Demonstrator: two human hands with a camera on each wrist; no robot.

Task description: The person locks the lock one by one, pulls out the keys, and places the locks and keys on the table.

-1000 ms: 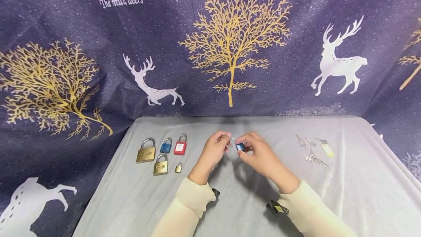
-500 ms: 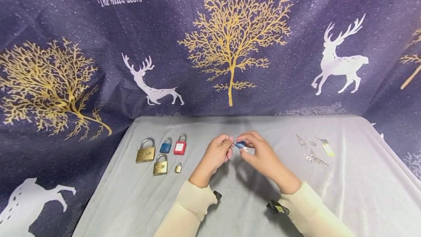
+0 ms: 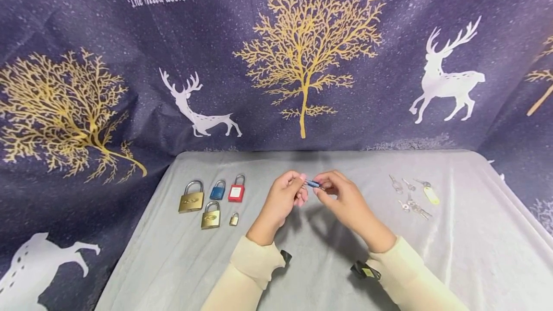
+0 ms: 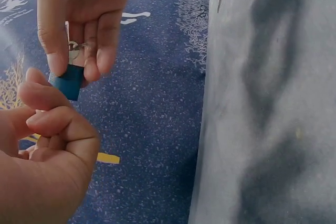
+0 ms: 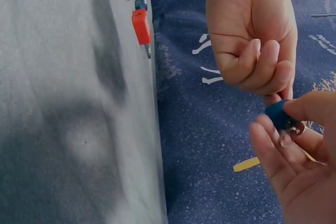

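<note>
Between both hands, above the grey table, is a small blue padlock (image 3: 313, 184), seen nearly edge-on in the head view. My right hand (image 3: 343, 200) grips its body (image 4: 69, 83) between thumb and fingers. At the shackle end, the left hand (image 3: 282, 199) pinches with thumb and forefinger, its other fingers curled; these fingertips hide most of the shackle. A key (image 4: 73, 50) with a ring sticks out of the padlock's bottom toward my right palm. In the right wrist view, shiny key metal (image 5: 286, 137) hangs below the blue body.
Left on the grey table (image 3: 319, 277) stand a large brass padlock (image 3: 191, 202), a medium brass one (image 3: 210, 219), a blue one (image 3: 218, 192), a red one (image 3: 236, 193) and a tiny brass one (image 3: 234, 220). Several loose keys (image 3: 412, 203) lie right, one with a yellow tag (image 3: 430, 195).
The blue padlock has turned from showing its broad face to nearly edge-on. The left fingers have come closer round its shackle, covering it. The other padlocks and loose keys lie unchanged.
</note>
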